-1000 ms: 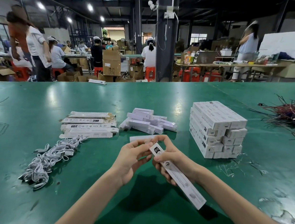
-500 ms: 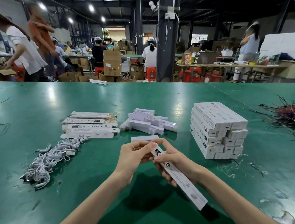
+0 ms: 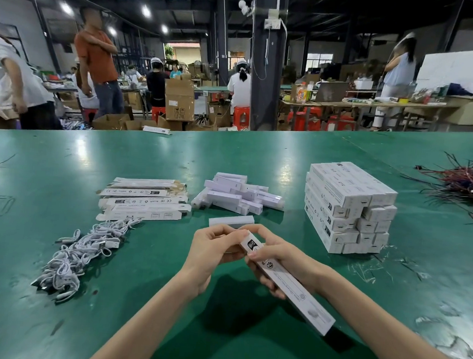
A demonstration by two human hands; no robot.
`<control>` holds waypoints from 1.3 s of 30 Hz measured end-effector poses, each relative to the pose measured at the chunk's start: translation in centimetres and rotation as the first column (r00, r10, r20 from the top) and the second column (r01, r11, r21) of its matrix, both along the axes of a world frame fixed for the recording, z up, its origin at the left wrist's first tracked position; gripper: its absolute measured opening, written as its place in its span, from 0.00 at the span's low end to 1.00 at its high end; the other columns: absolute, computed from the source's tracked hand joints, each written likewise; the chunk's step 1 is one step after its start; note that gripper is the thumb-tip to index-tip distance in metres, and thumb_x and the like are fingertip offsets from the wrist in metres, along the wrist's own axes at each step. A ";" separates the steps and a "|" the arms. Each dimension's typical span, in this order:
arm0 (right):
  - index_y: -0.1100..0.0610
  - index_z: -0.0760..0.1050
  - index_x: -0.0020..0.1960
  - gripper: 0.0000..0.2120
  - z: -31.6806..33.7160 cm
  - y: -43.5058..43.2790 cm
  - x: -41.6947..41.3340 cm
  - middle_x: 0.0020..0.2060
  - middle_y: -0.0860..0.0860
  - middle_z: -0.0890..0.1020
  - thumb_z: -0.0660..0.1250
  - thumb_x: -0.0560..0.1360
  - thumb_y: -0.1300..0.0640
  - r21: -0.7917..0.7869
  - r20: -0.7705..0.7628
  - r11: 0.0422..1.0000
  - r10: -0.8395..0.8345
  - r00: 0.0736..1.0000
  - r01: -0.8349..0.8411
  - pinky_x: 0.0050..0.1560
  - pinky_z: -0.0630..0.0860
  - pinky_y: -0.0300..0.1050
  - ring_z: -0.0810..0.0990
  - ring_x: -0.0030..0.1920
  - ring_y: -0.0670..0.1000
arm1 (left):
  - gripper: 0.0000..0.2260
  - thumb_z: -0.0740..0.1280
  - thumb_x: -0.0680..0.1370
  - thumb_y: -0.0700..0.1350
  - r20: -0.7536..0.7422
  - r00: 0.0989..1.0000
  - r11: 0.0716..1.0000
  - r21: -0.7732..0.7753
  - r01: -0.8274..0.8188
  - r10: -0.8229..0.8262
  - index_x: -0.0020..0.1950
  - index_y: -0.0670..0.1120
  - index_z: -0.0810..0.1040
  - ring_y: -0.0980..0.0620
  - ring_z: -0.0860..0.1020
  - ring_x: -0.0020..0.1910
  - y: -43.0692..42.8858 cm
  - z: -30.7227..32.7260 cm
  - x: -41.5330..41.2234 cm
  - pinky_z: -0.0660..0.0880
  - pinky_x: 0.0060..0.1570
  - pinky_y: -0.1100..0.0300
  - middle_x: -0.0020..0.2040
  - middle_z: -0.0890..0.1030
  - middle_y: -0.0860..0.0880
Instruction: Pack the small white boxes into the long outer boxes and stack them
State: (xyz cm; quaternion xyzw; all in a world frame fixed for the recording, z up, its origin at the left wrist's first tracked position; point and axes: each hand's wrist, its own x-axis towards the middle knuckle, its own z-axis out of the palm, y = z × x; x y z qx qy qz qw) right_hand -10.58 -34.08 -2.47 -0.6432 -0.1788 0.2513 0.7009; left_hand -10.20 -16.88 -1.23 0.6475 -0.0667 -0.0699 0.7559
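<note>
- The long white printed cardboard outer box is held low over the near middle of the green table. It carries black logos, but the print is too small to read.
- The right hand wraps round it. The left hand pinches its far end.
- A single small white box lies just beyond, with a heap of small white boxes farther off.
- A stack of packed long boxes stands to the right.
- At left, the flat unfolded outer boxes show "CE" and "RoHS", with a pile of white cables nearer.

Cable heap left, box stack right, apparently bare table between.
</note>
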 end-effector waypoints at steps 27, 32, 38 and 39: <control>0.40 0.71 0.55 0.15 4.0 -0.5 -1.3 0.41 0.51 0.78 0.65 0.71 0.53 0.024 0.479 0.883 -0.422 0.770 0.469 0.42 0.76 0.39 0.77 0.41 0.49 | 0.20 0.59 0.75 0.60 0.324 0.941 0.986 0.162 0.044 -0.095 0.68 0.61 0.66 0.59 0.75 0.59 -1.2 -1.6 -1.2 0.73 0.62 0.56 0.63 0.73 0.57; 0.47 0.71 0.53 0.16 6.7 -2.7 -1.7 0.46 0.50 0.83 0.70 0.70 0.59 0.298 0.630 0.788 -0.587 0.510 0.539 0.42 0.77 0.36 0.80 0.42 0.45 | 0.22 0.60 0.73 0.61 0.304 0.953 0.985 0.170 -0.039 -0.015 0.67 0.59 0.66 0.66 0.70 0.61 -0.6 -1.7 -0.7 0.68 0.63 0.63 0.65 0.71 0.57; 0.51 0.67 0.46 0.16 7.3 -6.4 -0.7 0.50 0.56 0.79 0.74 0.71 0.64 0.484 0.711 0.264 -0.675 -0.199 0.834 0.37 0.78 0.43 0.78 0.41 0.54 | 0.19 0.61 0.75 0.58 0.369 0.928 0.955 0.257 -0.147 0.043 0.66 0.58 0.66 0.66 0.67 0.62 -0.8 -2.0 -0.5 0.66 0.58 0.72 0.63 0.68 0.60; 0.55 0.69 0.45 0.14 7.2 -7.2 -0.4 0.49 0.59 0.78 0.74 0.71 0.64 0.481 0.748 0.188 -0.598 -0.288 0.856 0.36 0.76 0.35 0.78 0.41 0.47 | 0.19 0.63 0.77 0.56 0.399 0.916 0.937 0.297 -0.183 0.053 0.67 0.56 0.66 0.63 0.67 0.64 -0.8 -2.1 -0.4 0.65 0.62 0.67 0.63 0.67 0.60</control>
